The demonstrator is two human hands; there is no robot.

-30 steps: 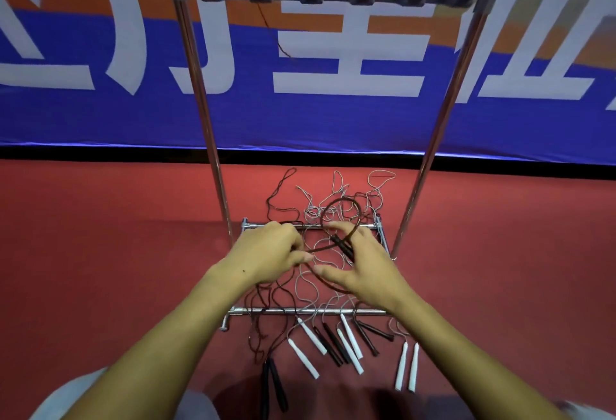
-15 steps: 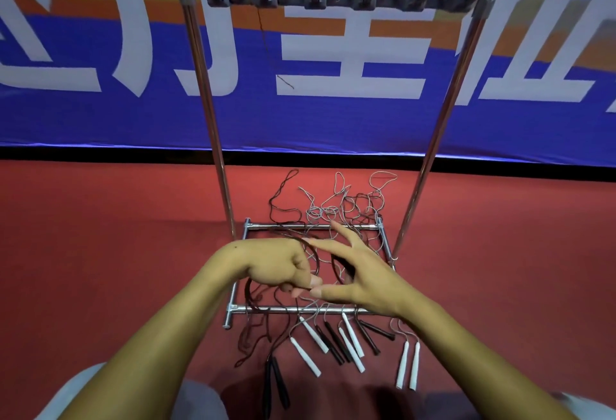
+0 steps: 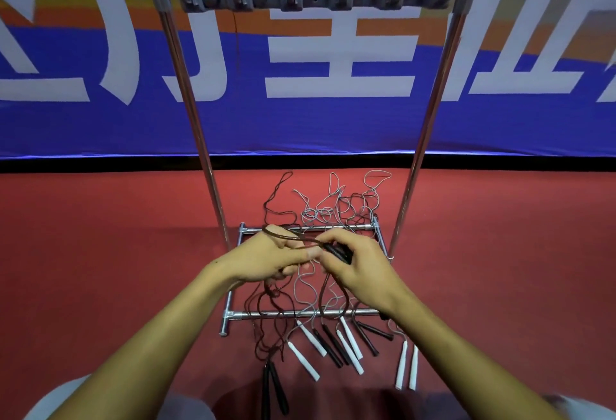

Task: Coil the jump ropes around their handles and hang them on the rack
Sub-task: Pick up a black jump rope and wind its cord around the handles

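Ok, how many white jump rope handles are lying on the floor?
6 white handles: two left of centre, two in the middle, two side by side at the right. The right forearm may hide more.

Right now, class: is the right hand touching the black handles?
Touching. The head view shows the right hand with fingers curled round the black handles.

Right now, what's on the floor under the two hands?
Under the left hand and right hand: tangled dark and white ropes across the rack base. Rope directly beneath the hands is hidden.
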